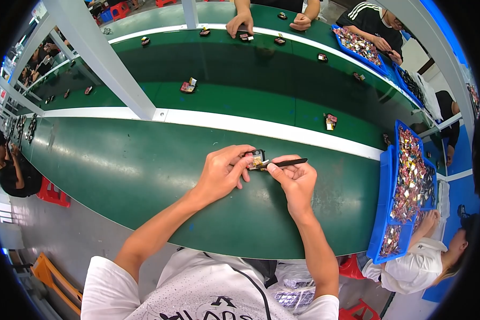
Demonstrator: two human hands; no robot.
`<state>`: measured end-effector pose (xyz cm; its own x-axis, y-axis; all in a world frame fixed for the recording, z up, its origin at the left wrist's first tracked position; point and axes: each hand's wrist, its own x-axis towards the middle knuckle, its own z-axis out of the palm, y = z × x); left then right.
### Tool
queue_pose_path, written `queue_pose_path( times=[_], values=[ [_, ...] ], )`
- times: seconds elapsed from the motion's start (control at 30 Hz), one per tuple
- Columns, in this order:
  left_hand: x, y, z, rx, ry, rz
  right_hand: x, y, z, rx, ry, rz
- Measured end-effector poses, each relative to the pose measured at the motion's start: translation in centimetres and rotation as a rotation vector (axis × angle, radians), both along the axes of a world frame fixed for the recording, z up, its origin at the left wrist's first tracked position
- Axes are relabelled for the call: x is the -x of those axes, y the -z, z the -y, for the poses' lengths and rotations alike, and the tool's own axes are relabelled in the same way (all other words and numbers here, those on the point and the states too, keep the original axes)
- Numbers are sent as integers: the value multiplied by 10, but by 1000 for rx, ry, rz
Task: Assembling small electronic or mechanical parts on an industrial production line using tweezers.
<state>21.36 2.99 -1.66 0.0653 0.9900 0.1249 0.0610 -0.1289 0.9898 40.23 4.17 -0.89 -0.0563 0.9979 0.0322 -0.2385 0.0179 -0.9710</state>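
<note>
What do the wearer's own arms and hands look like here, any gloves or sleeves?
No gloves: the left hand and right hand are bare, fingers uncovered, with no rings, watch or wristband visible. Both forearms are bare up to short white sleeves of a T-shirt with a black speckled print and black lettering on the chest. No cables or markings show on the arms.

A long green conveyor belt (213,96) runs past the green desk (117,170). Small dark pieces (188,85) lie scattered along the belt. At its right end stand blue trays (385,213) heaped with small shiny parts. A white post (98,58) slants across the belt's left part.
</note>
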Motion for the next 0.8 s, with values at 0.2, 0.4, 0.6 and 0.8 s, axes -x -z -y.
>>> queue_pose_path(
  times=[0.2, 0.4, 0.6, 0.8],
  values=[
    [1, 1, -3, 67, 22, 41, -5, 3, -1, -14, -7, 51],
    [8, 2, -9, 220, 145, 217, -7, 3, 2, -168, -17, 139],
    [10, 1, -10, 255, 202, 260, -4, 5, 5, -419, 85, 362],
    [9, 2, -10, 232, 194, 276, -5, 6, 5, -435, 96, 365]
  ],
)
